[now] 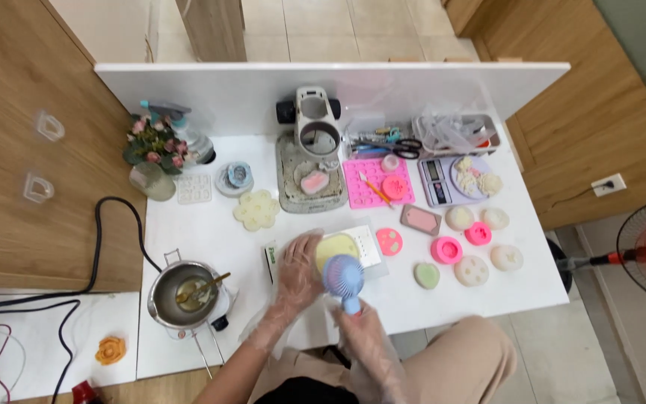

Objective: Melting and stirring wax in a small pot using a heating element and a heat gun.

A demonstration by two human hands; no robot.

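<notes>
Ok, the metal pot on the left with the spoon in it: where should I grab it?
Take the metal pot by its wire handle on the far rim, coming from above and behind. It looks like the only part that stands clear of the wall. The spoon leans over the right rim, and the gloved left hand is nearest.

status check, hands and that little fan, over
Right hand holding blue handheld fan. Left hand resting beside yellow mould. Fan hovers over mould, nothing between them.
</notes>
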